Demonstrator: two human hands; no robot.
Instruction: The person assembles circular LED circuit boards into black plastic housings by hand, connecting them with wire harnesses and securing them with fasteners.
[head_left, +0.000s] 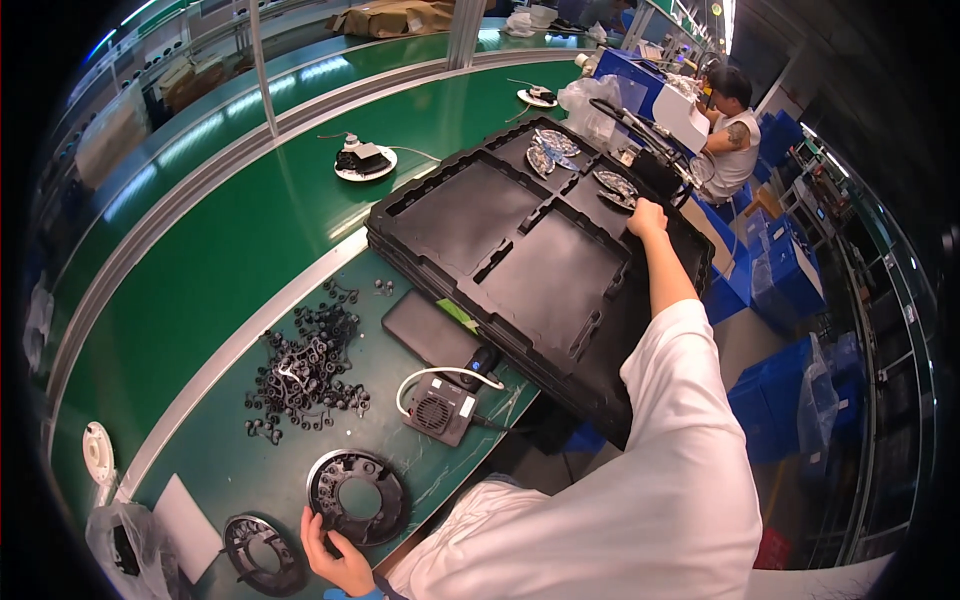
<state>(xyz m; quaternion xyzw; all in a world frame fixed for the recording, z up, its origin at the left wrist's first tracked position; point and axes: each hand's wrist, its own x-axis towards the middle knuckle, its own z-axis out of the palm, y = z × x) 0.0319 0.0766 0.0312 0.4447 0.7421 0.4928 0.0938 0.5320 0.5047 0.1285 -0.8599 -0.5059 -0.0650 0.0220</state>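
Note:
My right hand [648,218] reaches far out over the black tray [465,215]. Its fingers are closed at the near end of a shiny oval part [614,184] lying in a compartment; the fingertips are partly hidden. More shiny parts [551,150] lie close together in the compartment beyond. At the bottom, my left hand [338,560] has fingers and thumb apart, beside the lower left edge of a black ring-shaped part [392,500] with a large round hole. A second, similar black ring [236,548] lies to the left of that hand.
Many small black pieces [305,365] are heaped on the green bench. A small fan device [440,410] with a white cable and a dark flat box [425,325] sit by the tray. White discs with parts [365,165] stand on the green conveyor. A person [735,135] sits at far right near blue bins [780,390].

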